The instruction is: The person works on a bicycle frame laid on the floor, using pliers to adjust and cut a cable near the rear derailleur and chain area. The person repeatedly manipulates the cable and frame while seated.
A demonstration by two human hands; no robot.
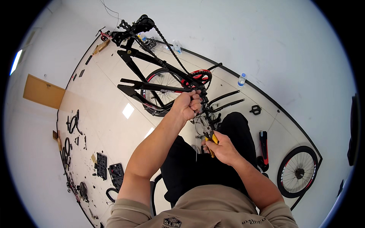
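A black bicycle frame [135, 61] stands tilted before me, with a chain, a red-and-black crankset [193, 77] and a wheel [157, 79] behind it. My left hand [188, 104] is closed at the frame's junction beside the crankset; what its fingers grip is hidden. Below it, my right hand [221, 148] grips yellow-handled pliers [213, 140], jaws pointed up at thin cables and dark fittings [213, 121] under my left hand. A thin cable hangs down between my hands, over my dark trousers.
A loose spoked wheel [298, 171], a black-and-red part [263, 148], a pedal [255, 110] and a water bottle [242, 80] lie or stand at the right. Open tool cases [102, 166] and bike parts lie on the left floor. A door [43, 92] is in the left wall.
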